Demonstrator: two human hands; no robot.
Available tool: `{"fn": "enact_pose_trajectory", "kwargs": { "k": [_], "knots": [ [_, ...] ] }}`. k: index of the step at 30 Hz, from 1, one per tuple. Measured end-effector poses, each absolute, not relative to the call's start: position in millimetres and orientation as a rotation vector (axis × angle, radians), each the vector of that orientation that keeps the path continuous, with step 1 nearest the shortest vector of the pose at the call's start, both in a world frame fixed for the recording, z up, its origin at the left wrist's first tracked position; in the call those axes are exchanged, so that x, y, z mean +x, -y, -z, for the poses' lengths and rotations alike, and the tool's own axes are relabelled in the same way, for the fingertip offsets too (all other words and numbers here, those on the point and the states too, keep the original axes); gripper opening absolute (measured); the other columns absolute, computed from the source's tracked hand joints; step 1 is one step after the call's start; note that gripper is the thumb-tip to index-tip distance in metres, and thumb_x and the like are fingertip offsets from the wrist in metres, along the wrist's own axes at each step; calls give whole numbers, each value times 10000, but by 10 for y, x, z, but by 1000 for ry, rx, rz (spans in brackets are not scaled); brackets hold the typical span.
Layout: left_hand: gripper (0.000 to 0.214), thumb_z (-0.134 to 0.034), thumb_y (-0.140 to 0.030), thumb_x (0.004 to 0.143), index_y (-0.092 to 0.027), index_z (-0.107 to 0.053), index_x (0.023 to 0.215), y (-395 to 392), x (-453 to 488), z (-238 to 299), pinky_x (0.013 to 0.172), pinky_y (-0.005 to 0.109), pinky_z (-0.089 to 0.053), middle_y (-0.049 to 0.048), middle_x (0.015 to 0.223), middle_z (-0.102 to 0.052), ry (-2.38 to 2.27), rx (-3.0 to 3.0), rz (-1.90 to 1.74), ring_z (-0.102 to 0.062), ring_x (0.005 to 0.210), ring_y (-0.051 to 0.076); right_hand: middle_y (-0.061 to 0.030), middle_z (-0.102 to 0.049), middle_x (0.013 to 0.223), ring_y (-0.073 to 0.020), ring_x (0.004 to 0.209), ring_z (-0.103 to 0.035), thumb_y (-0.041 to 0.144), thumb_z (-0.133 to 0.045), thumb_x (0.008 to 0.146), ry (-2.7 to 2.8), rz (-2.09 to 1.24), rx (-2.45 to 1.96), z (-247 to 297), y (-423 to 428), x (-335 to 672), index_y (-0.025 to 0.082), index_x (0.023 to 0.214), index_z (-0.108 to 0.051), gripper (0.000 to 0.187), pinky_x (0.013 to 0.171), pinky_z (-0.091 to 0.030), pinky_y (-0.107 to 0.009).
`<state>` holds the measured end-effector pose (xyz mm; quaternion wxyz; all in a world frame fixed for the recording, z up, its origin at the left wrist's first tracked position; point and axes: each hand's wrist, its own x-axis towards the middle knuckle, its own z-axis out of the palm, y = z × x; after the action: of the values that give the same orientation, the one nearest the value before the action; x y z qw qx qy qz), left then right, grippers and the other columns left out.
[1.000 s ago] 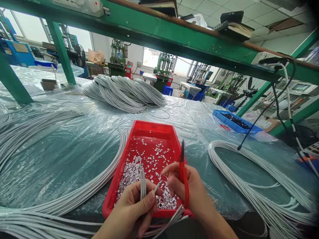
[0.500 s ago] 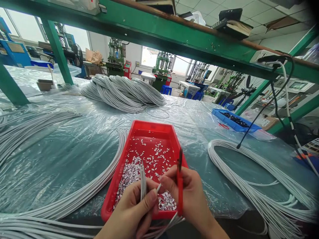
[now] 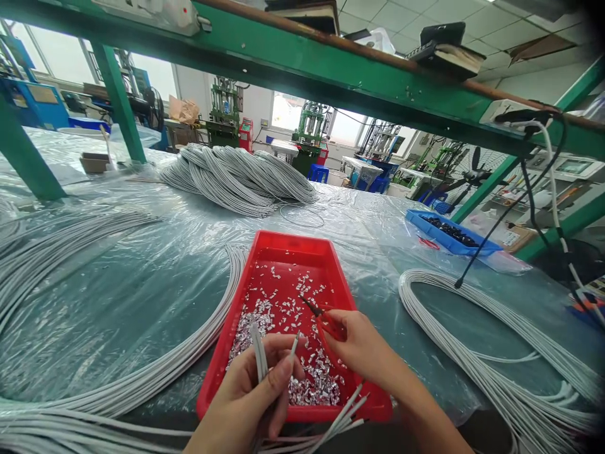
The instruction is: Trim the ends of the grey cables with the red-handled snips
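Note:
My left hand (image 3: 258, 384) is closed around several grey-white cables (image 3: 259, 353). Between its thumb and forefinger one cable end (image 3: 295, 345) sticks up on its own, with a dark tip. Red-handled cutters (image 3: 331, 323) are gripped in my right hand (image 3: 359, 343), their dark jaws pointing up and left, apart from the cable end. Both hands are over a red tray (image 3: 293, 413) strewn with small silvery foil scraps (image 3: 314, 381). More cable ends (image 3: 347, 413) with dark tips lie across the tray's near right corner.
A big heap of coiled cable (image 3: 236, 180) lies at the back. Further cable bundles curve along the left (image 3: 189, 353) and right (image 3: 454, 315). A blue tray (image 3: 449, 232) of black parts stands back right. A green shelf beam (image 3: 331, 69) crosses above, with a black cord (image 3: 491, 236) hanging down.
My right hand has come away from the cable end, and the cutters have swung from upright to pointing up and left over the tray. The lone cable end now stands more upright.

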<state>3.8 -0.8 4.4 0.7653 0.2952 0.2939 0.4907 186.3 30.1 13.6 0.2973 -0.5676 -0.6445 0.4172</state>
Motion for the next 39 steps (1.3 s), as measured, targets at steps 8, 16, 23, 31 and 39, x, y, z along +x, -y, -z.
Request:
{"fn": "enact_pose_trajectory", "kwargs": {
  "k": [8, 16, 23, 31, 39],
  "knots": [
    [269, -766, -369, 692, -180, -678, 862, -38, 62, 38, 340, 129, -171, -5, 500, -537, -721, 652, -1103, -337, 328, 22, -117, -438, 1188, -202, 1065, -429, 366, -447, 851, 1809, -1113, -1528, -334, -97, 1968, 169, 1185, -349, 400, 900, -350, -333],
    [229, -727, -349, 737, -169, -622, 834, -70, 47, 33, 348, 119, -242, -53, 497, -439, -739, 756, -1114, -368, 362, 41, -174, -465, 1153, -251, 917, -502, 546, -503, 752, 2178, -1201, -1792, -536, 165, 1935, 162, 1292, -371, 676, 750, -431, -357],
    [220, -717, -351, 746, -168, -641, 840, -39, 36, 32, 374, 118, -226, -46, 540, -414, -770, 794, -1135, -314, 413, 38, -149, -521, 1017, -220, 910, -515, 436, -471, 807, 2119, -1473, -1807, -828, 164, 1842, 84, 1299, -364, 614, 792, -433, -335],
    [199, -687, -322, 776, -158, -613, 862, -44, 16, 57, 367, 124, -202, -65, 507, -405, -816, 859, -1075, -284, 393, 35, -165, -476, 1129, -224, 903, -494, 424, -429, 822, 2233, -1418, -1853, -877, 172, 1828, 116, 1142, -470, 446, 751, -428, -353],
    [182, -680, -322, 772, -169, -629, 857, -34, 3, 17, 372, 142, -209, -70, 479, -392, -858, 914, -1061, -295, 391, 44, -139, -503, 1074, -237, 946, -487, 466, -398, 836, 2240, -1390, -1804, -805, 152, 1880, 150, 1219, -430, 498, 802, -416, -384]
  ]
}}
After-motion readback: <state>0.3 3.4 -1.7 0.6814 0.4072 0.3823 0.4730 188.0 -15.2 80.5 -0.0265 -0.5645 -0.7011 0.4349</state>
